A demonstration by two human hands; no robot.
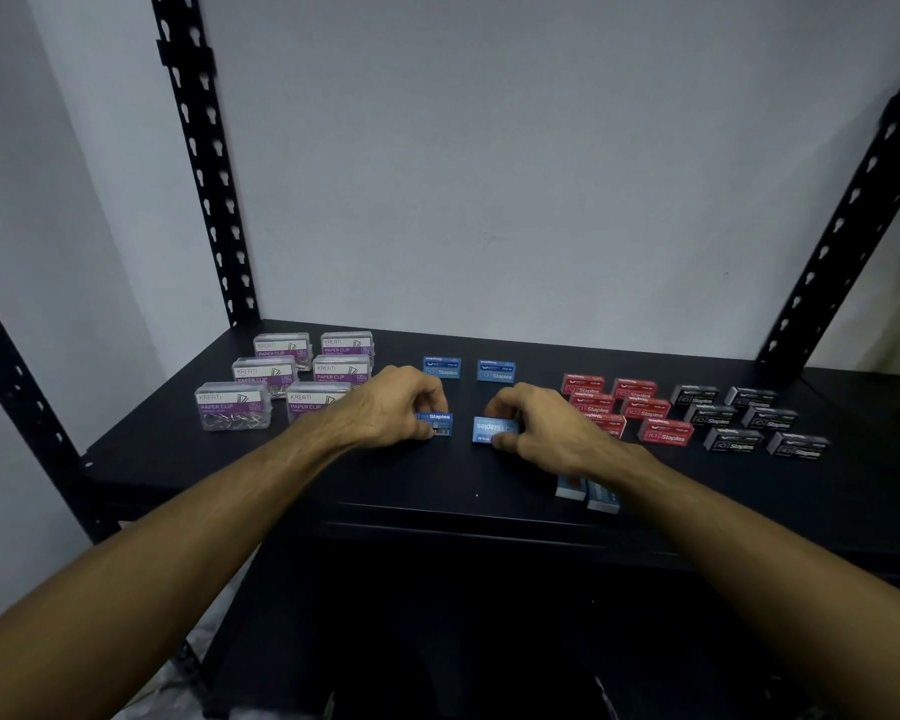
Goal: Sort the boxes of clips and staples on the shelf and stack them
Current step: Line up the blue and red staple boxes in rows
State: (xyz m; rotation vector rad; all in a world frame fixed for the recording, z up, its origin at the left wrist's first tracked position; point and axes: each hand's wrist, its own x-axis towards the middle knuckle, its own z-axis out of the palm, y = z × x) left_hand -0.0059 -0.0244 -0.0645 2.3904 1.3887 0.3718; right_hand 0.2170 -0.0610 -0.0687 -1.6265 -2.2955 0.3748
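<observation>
Now | hands point(463, 413) each pinch blue staple box | right forearm point(661, 475) seemingly hides two more

Matt black shelf point(385, 491), clear glossy plastic clip boxes point(233, 406), printed cardboard staple boxes point(495, 371).

Black shelf point(333, 475) bears clear paper-clip boxes point(285, 379), blue point(495, 370), red point(635, 407) and black staple boxes point(749, 420)
</observation>
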